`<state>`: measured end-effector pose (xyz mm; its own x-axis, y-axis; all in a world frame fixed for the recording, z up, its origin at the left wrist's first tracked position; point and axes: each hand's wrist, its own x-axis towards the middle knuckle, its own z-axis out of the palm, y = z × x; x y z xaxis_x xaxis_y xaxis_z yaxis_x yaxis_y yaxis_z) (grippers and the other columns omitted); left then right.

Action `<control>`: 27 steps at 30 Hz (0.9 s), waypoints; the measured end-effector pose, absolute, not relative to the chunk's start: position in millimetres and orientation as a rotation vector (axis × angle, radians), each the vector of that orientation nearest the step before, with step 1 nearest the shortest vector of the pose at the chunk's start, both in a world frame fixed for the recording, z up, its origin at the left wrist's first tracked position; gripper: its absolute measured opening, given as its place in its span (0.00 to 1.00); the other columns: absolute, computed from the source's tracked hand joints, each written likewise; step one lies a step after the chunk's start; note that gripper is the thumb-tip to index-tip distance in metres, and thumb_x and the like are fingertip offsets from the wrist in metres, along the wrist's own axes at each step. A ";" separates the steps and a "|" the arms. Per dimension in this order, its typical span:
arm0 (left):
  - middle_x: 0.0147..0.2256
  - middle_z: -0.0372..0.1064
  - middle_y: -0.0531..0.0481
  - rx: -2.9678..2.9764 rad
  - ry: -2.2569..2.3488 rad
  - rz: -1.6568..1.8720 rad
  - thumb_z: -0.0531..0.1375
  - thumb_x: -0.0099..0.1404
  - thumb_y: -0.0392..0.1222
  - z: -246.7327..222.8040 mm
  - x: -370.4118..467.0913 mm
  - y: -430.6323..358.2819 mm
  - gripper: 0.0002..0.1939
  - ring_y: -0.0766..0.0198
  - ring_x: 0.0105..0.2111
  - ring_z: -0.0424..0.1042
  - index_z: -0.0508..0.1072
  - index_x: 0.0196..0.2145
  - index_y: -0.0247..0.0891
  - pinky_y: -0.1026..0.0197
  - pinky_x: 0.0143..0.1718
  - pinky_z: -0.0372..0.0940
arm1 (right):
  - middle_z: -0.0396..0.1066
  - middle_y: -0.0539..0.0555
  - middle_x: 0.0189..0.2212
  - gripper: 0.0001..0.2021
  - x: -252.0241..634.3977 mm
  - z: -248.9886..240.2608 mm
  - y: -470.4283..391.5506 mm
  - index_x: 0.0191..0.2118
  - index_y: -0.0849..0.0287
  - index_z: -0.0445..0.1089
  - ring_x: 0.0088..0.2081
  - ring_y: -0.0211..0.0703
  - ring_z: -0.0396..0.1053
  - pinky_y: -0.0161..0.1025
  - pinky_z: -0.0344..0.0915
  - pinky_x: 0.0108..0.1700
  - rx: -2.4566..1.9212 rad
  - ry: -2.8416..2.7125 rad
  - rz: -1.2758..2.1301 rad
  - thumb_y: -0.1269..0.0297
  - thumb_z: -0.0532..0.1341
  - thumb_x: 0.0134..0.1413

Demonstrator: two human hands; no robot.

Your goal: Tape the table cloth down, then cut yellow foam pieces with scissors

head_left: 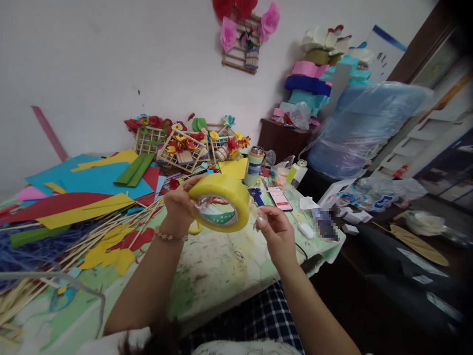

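Note:
A large roll of yellow tape (220, 201) is held up over the stained green and white table cover (218, 268). My left hand (181, 203) grips the roll at its left side, with fingers wrapped on the rim and the thumb near the core. At the right side of the roll, my right hand (274, 229) has its thumb and index finger pinched together at what looks like a clear strip of tape (254, 209). Just behind the roll lies a dark blue tool (255, 196), partly covered. The yellow handle of scissors (195, 227) shows below my left hand.
Coloured paper (88, 180), thin wooden sticks (107, 234) and yellow petal shapes (109, 249) cover the left side. Small lattice frames with paper flowers (185, 148) stand at the back. A thermos (253, 166), a phone (280, 198) and a white bottle (296, 173) are at the right.

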<state>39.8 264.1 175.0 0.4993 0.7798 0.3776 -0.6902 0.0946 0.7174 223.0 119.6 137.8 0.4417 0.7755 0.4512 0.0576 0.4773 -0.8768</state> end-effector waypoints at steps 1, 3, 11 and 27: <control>0.23 0.72 0.49 0.978 0.068 1.104 0.57 0.35 0.33 175.3 41.7 262.9 0.16 0.64 0.19 0.64 0.75 0.26 0.34 0.62 0.21 0.58 | 0.66 0.48 0.27 0.12 219.3 136.6 120.5 0.38 0.54 0.69 0.28 0.35 0.63 0.35 0.63 0.31 -0.972 -1.046 0.543 0.59 0.67 0.48; 0.18 0.67 0.51 0.976 0.006 1.111 0.57 0.36 0.35 176.1 45.2 260.7 0.09 0.66 0.17 0.61 0.72 0.21 0.35 0.61 0.21 0.59 | 0.66 0.48 0.27 0.11 213.5 135.3 122.1 0.38 0.54 0.68 0.27 0.35 0.63 0.35 0.64 0.30 -0.936 -1.057 0.557 0.59 0.66 0.49; 0.12 0.57 0.51 0.925 0.071 1.132 0.55 0.34 0.38 179.0 54.5 253.0 0.04 0.67 0.14 0.55 0.61 0.12 0.38 0.62 0.16 0.54 | 0.67 0.48 0.32 0.14 212.7 135.1 119.6 0.40 0.53 0.65 0.28 0.34 0.64 0.33 0.64 0.29 -0.828 -1.018 0.718 0.61 0.67 0.49; 0.16 0.64 0.48 0.566 0.173 0.863 0.54 0.38 0.38 154.6 95.6 228.0 0.05 0.62 0.18 0.64 0.66 0.18 0.35 0.60 0.21 0.62 | 0.71 0.55 0.47 0.30 212.6 110.7 120.5 0.51 0.53 0.66 0.49 0.49 0.68 0.48 0.62 0.55 -0.862 -1.315 0.886 0.49 0.69 0.42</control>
